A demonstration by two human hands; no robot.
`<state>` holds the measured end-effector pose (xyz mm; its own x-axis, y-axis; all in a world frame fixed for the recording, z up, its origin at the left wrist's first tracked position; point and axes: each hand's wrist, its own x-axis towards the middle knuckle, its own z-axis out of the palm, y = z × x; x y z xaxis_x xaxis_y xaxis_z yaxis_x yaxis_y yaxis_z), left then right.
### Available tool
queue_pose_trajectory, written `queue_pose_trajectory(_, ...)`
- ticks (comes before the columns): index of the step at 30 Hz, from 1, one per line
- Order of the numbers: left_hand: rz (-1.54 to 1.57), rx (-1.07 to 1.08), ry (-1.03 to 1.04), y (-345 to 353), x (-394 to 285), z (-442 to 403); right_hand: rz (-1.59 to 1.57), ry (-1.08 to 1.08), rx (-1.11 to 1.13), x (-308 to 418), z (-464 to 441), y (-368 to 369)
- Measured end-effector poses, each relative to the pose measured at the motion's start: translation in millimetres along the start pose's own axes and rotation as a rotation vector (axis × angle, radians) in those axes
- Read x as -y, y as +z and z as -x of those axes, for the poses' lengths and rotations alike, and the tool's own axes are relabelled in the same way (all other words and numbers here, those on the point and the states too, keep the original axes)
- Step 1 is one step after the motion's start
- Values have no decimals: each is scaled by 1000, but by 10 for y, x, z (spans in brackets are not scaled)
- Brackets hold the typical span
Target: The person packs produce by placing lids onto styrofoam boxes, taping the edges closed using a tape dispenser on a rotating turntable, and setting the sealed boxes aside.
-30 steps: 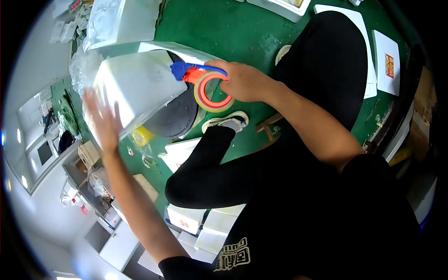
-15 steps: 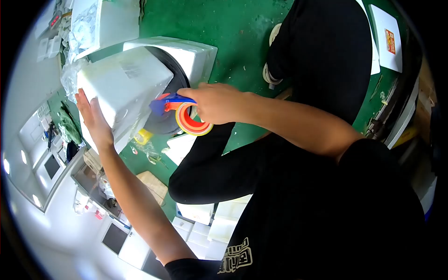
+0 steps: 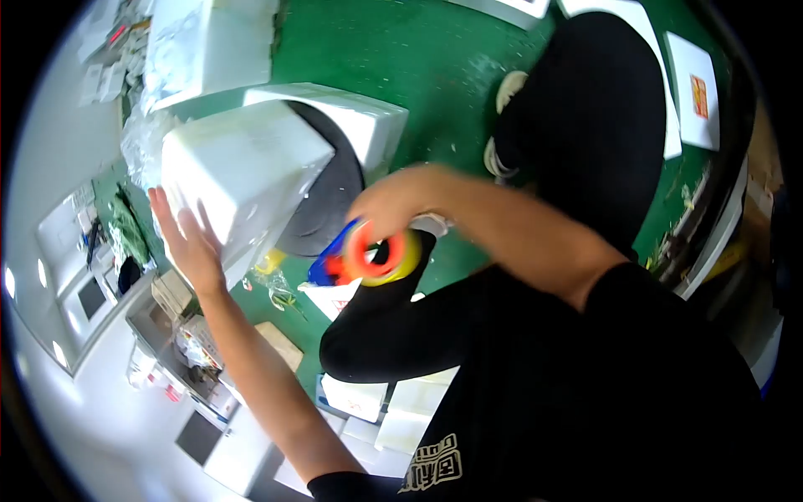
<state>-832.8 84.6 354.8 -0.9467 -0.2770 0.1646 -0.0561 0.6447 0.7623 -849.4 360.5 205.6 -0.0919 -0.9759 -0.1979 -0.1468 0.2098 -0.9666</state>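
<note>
White foam box (image 3: 242,159) over a dark round disc (image 3: 330,201); looks light, stiff, easily dented, best braced on opposite sides; left hand (image 3: 194,251) open, flat against it; tape dispenser (image 3: 326,263), probably light, rigid, best held by its frame, gripped in right hand (image 3: 401,197); box underside hidden; dispenser's cutting edge blurred.

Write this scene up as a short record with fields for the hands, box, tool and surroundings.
Left hand: open, fingers spread at the side of the white box; hand
Right hand: blurred, gripping the tape dispenser; hand
White box: overlaps the dark round disc
Tape dispenser: blue and red
Floor: green
Upper right: flat white panel with label
</note>
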Motion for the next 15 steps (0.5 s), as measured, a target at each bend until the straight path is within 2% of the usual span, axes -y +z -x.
queue_pose_trajectory(1,-405,-80,168,-298,25,127,-338,144,153,-115,269,-362)
queue_pose_trajectory(2,-816,-175,310,-551,102,290,-379,109,93,-222,509,-711)
queue_pose_trajectory(3,-641,-666,175,-364,77,484,-570,136,-232,-251,651,-902)
queue_pose_trajectory(4,-435,-1144,41,-32,17,726,-1131,-26,-522,-318,567,-996)
queue_pose_trajectory(5,-84,-1309,-187,114,253,1038,-1237,-326,-524,-318,296,-1242)
queue_pose_trajectory(6,282,-1343,-301,532,436,1311,-1169,-425,-595,-214,-14,-1555)
queue_pose_trajectory(7,488,-1271,-522,1059,442,1501,-1032,-394,-770,-187,-414,-1828)
queue_pose_trajectory(8,683,-1177,-748,1582,440,1694,-960,-350,-830,-43,-808,-2093)
queue_pose_trajectory(9,881,-1134,-799,1898,230,1636,-1054,-377,-679,-28,-1153,-2314)
queue_pose_trajectory(10,1042,-1117,-788,2024,107,1520,-1143,-388,-495,-63,-1531,-2510)
queue_pose_trajectory(12,1043,-1180,-644,1973,171,1216,-1121,-340,-230,-276,-2315,-2699)
queue_pose_trajectory(13,1023,-1230,-574,1860,314,1064,-1179,-220,194,-318,-2537,-2747)
queue_pose_trajectory(14,1025,-1275,-524,1750,537,959,-934,-166,28,-410,-2643,-2632)
queue_pose_trajectory(15,1084,-1323,-518,1589,659,854,-831,-83,-63,-474,-2582,-2510)
